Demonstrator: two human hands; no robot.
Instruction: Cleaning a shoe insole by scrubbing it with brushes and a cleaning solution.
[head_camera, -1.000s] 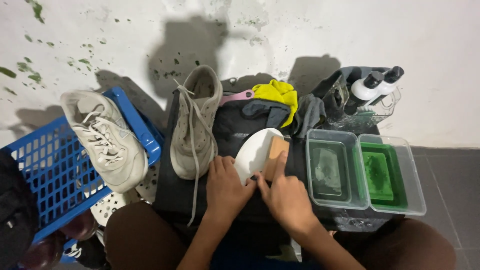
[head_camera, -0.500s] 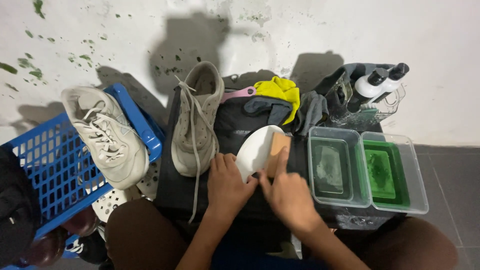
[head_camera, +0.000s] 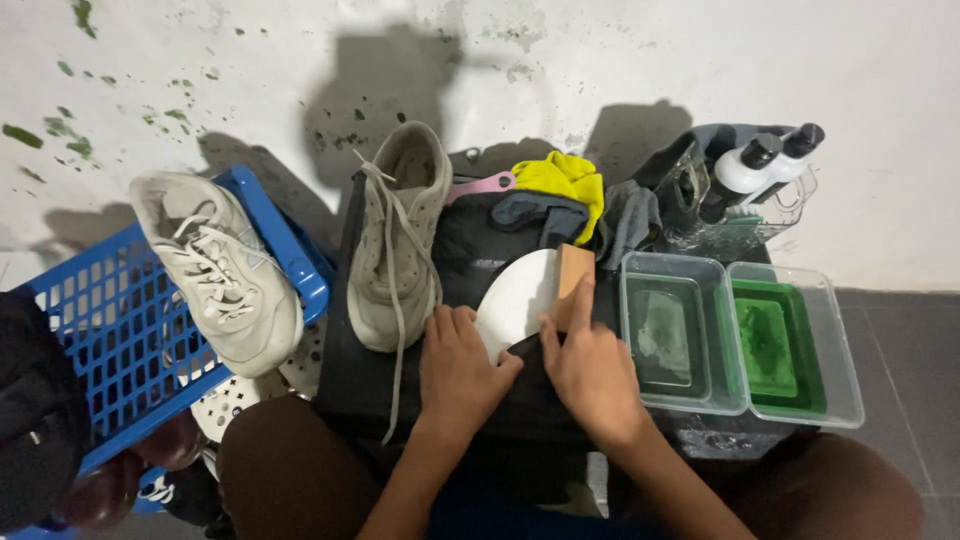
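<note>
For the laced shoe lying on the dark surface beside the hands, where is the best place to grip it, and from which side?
Probably the heel collar of the laced shoe, from above at the far, wall-side end. The shoe lies sole down with its opening up, so fingers can hook inside the rim there. The left hand sits near the toe, where loose laces trail.

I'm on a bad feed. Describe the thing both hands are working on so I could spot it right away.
Start at the blue crate on the left, then move right past the worn white sneaker lying on the dark board. Just right of it, under the left hand and right hand, lies a flat white oval insole with a tan wooden brush against its right edge. Nothing else there is flat and plain white.
</note>
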